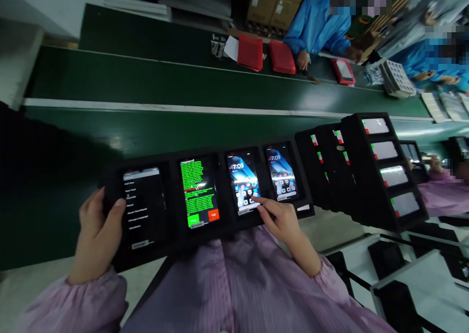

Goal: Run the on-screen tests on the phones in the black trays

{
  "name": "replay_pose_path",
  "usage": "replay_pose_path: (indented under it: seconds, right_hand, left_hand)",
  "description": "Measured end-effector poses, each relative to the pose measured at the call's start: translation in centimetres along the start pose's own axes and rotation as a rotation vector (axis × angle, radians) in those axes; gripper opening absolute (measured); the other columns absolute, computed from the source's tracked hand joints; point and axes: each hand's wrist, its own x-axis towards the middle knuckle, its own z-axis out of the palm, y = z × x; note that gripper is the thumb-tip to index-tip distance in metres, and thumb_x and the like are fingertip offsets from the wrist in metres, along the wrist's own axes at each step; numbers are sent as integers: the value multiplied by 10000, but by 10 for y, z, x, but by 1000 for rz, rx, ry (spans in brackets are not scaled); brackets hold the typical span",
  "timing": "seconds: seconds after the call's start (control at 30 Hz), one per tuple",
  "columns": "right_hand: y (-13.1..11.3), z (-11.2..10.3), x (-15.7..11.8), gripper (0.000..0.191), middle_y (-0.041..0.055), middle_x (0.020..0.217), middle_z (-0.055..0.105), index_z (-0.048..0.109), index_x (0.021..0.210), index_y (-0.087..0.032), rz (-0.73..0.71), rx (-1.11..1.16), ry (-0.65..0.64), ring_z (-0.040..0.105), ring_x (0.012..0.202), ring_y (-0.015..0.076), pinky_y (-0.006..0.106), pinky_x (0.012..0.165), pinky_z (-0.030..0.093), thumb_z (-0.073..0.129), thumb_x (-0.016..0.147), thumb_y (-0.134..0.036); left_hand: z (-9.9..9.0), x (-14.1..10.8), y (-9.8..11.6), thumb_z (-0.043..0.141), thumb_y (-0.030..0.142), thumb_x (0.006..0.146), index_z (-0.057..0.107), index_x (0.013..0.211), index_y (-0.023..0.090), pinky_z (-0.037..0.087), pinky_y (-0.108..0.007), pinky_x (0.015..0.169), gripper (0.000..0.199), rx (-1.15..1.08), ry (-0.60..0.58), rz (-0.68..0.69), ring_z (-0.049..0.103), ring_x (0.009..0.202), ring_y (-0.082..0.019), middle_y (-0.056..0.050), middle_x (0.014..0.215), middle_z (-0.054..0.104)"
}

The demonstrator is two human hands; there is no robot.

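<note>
Several lit phones lie in a row in a long black tray (171, 186) at the bench's near edge. My left hand (98, 230) grips the tray's left end, thumb on top beside a phone showing a menu list (142, 203). Next to it is a phone with green text (198, 189) and green and red buttons. My right hand (280, 218) has its index finger extended onto the third phone (242, 181), which shows a home screen; nothing is held in it. A fourth phone (281, 172) with a similar screen sits at the right end.
Black trays with white-screened devices (394, 174) stand stacked to the right on the green bench (176, 86). Red pouches (250, 52) lie across it, near a person in blue (317, 18). Another person's pink sleeve (445, 196) shows at right. White racks (432, 279) stand lower right.
</note>
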Motion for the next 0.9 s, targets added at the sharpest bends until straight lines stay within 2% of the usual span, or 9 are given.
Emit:
replay_pose_path:
  seconds: [0.1, 0.17, 0.33, 0.5, 0.57, 0.67, 0.9]
  right_hand:
    - [-2, 0, 4, 345, 54, 1108, 795, 645, 775, -235, -12, 49, -7, 735, 626, 133, 247, 522, 534, 437, 1049, -264]
    - [-5, 3, 9, 344, 51, 1160, 781, 638, 781, -234, -29, 56, -33, 751, 676, 139, 249, 526, 532, 433, 1054, -271]
    - [-7, 12, 18, 314, 61, 1186, 771, 699, 885, -219, -72, 7, -83, 765, 716, 158, 263, 585, 555, 443, 1058, -280]
    - [-2, 11, 17, 298, 56, 1089, 800, 735, 1136, -208, 56, -27, -26, 785, 867, 186, 249, 688, 586, 456, 1052, -269]
    - [-1, 9, 16, 304, 55, 1057, 806, 743, 1142, -212, 107, -24, 26, 785, 862, 187, 249, 702, 590, 458, 1049, -263]
    - [-3, 7, 15, 308, 58, 1033, 808, 746, 1141, -205, 103, 18, 47, 782, 841, 183, 243, 686, 590, 458, 1046, -255]
    - [-11, 16, 22, 292, 73, 1183, 772, 738, 1090, -213, 57, 12, -47, 773, 840, 175, 245, 663, 570, 459, 1049, -287]
  left_hand:
    - [-3, -1, 29, 488, 657, 832, 571, 1393, 231, 241, -548, 1239, 709, -5, 5, -206, 411, 1440, -375, -112, 1463, 516]
    - [-3, -1, 39, 492, 643, 832, 575, 1384, 212, 219, -539, 1247, 705, -3, -2, -245, 401, 1449, -371, -116, 1487, 501]
    - [-2, 0, 40, 507, 605, 834, 574, 1365, 200, 216, -538, 1248, 672, -27, -14, -259, 390, 1458, -359, -120, 1490, 495]
    - [-2, 1, 40, 482, 552, 822, 556, 1370, 160, 220, -544, 1243, 678, -19, -15, -268, 389, 1455, -363, -147, 1511, 467]
    - [-3, 1, 41, 482, 561, 805, 559, 1359, 163, 229, -540, 1240, 686, -25, -17, -238, 393, 1452, -359, -150, 1494, 478]
    - [-3, 1, 44, 465, 578, 769, 549, 1367, 149, 226, -550, 1236, 741, -11, -20, -227, 397, 1445, -374, -170, 1481, 475]
    - [-5, 0, 45, 446, 574, 737, 538, 1373, 135, 220, -555, 1233, 778, 27, -36, -204, 381, 1454, -380, -193, 1481, 462]
